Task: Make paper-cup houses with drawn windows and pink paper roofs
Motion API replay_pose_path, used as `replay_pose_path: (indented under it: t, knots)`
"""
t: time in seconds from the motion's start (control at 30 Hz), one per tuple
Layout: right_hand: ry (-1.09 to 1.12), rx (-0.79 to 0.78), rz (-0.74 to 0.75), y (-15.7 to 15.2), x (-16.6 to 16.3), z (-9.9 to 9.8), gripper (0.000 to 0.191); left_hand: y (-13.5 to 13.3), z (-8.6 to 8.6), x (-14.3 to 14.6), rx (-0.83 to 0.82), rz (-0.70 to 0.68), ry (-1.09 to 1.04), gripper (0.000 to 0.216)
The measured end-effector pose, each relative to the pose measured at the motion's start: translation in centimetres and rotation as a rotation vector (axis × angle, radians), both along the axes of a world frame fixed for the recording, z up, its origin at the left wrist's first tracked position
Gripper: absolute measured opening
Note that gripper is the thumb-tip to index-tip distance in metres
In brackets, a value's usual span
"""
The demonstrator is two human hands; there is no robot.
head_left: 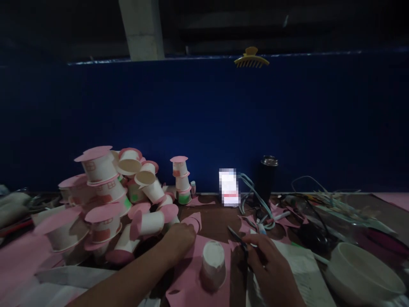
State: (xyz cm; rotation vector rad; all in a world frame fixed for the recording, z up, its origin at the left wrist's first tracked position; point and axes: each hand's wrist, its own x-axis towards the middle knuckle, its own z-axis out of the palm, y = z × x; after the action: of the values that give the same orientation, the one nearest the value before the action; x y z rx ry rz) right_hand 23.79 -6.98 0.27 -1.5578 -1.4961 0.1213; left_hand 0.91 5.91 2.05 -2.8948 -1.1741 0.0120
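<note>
Pretty dim shot, so take the small stuff with a grain of salt. Lower middle of the frame: an upturned paper cup stands bottom-up on a pink paper sheet, right between the two hands. The left hand comes in from the lower left and sits on the top edge of that sheet with its fingers curled under. I honestly can't tell if it's pinching anything or just pressing down. It's just beside the cup, not touching it as far as I can see. The right hand is at the lower centre-right, closed around a pair of scissors whose dark blades poke up and left, near the cup but apart from it.

The left-centre of the frame is a big messy pile of cups with pink paper lids, some upright, some tipped over. Behind it, near the middle, a small neat cup stack stands against the blue wall. Right of centre there's a black tumbler with a tangle of cables next to it. A white bowl sits at the lower right, and a yellow hair claw is perched on the wall's top edge.
</note>
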Motion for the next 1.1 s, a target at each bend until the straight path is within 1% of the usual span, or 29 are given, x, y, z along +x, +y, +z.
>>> replay_pose_path:
  t: [0.07,0.13,0.27,0.33,0.37,0.4,0.47,0.53,0.6,0.67,0.73,0.77,0.83,0.87,0.9,0.93,0.97,1.0,1.03,1.07,1.1]
  knots:
    - [0.004,0.007,0.002,0.1,0.1,0.0,0.017,-0.4,0.1,-0.1,0.046,0.010,0.030,0.022]
    - [0.016,0.008,0.009,0.1,0.1,-0.1,0.017,-0.8,0.6,-0.3,0.104,0.046,0.024,0.026]
    - [0.083,0.002,0.009,0.0,-0.1,0.1,0.018,-2.1,2.3,-0.8,0.230,0.168,-0.033,0.033]
    - [0.173,-0.012,0.017,-0.2,-0.4,0.5,0.018,-3.2,2.9,-1.3,0.322,0.197,-0.096,0.037]
    - [0.248,-0.038,0.025,-0.3,-0.6,0.8,0.019,-3.8,3.0,-1.6,0.358,0.152,-0.145,0.036]
    - [0.348,-0.077,0.038,-0.4,-0.9,1.1,0.021,-4.6,2.9,-1.9,0.396,0.070,-0.208,0.035]
    - [0.620,-0.196,0.090,-0.6,-1.4,1.8,0.028,-6.1,2.5,-2.4,0.468,-0.131,-0.339,0.038]
    - [0.940,-0.273,0.185,-0.8,-1.7,2.3,0.033,-7.3,2.0,-2.6,0.544,-0.195,-0.411,0.040]
    - [1.144,-0.322,0.324,-0.8,-1.8,2.5,0.031,-8.2,1.9,-2.3,0.638,-0.321,-0.444,0.037]
    - [1.214,-0.332,0.454,-0.9,-1.7,2.2,0.032,-8.5,2.2,-1.7,0.814,-0.511,-0.501,0.030]
    - [1.206,-0.347,0.531,-0.9,-1.5,1.8,0.030,-8.5,2.4,-1.2,0.894,-0.559,-0.581,0.027]
    - [1.199,-0.355,0.546,-1.0,-1.5,1.6,0.027,-8.4,2.5,-0.9,0.894,-0.554,-0.602,0.027]
    - [1.211,-0.357,0.540,-1.0,-1.5,1.7,0.022,-8.1,2.5,-0.8,0.846,-0.509,-0.647,0.025]
    - [1.236,-0.343,0.526,-1.1,-1.5,1.9,0.020,-8.0,2.6,-0.8,0.797,-0.459,-0.671,0.024]
    - [1.270,-0.326,0.506,-1.2,-1.5,2.2,0.019,-7.8,2.8,-0.8,0.738,-0.402,-0.699,0.026]
    - [1.308,-0.312,0.489,-1.3,-1.6,2.6,0.020,-7.7,3.1,-0.8,0.663,-0.300,-0.744,0.030]
    - [1.342,-0.305,0.470,-1.4,-1.6,2.9,0.022,-7.6,3.5,-0.8,0.554,-0.171,-0.806,0.034]
    - [1.374,-0.301,0.453,-1.5,-1.7,3.3,0.022,-7.5,4.0,-0.8,0.431,-0.038,-0.889,0.030]
    - [1.400,-0.292,0.443,-1.6,-1.7,3.5,0.023,-7.4,4.6,-0.6,0.269,0.106,-0.974,0.024]
    - [1.421,-0.288,0.427,-1.7,-1.8,3.6,0.025,-7.3,5.2,-0.5,0.061,0.224,-1.032,0.021]
    - [1.430,-0.290,0.421,-1.7,-1.8,3.6,0.026,-7.2,5.6,-0.3,-0.136,0.310,-1.077,0.024]
